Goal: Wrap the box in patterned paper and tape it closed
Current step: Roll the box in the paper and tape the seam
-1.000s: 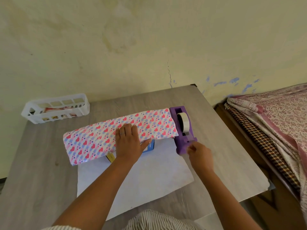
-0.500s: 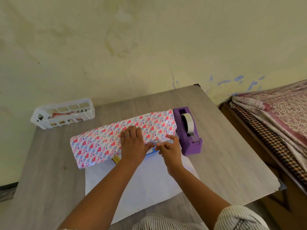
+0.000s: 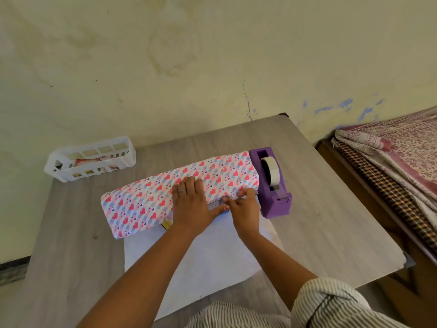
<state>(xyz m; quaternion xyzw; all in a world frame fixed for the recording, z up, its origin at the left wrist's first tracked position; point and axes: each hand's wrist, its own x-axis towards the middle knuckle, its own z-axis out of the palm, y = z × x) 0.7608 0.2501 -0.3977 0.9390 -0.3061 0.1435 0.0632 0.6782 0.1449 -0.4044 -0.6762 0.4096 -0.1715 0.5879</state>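
Box (image 3: 223, 213): almost hidden under heart paper (image 3: 151, 204).
Left hand (image 3: 192, 204): flat, pressing the paper.
Right hand (image 3: 244, 209): pinches at the paper edge; tape unclear.

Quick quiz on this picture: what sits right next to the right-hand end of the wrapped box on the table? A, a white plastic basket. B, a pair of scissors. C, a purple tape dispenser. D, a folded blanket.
C: the purple tape dispenser, with a white roll in it, stands at the right end of the wrapped box; the white plastic basket sits far off at the table's back left.
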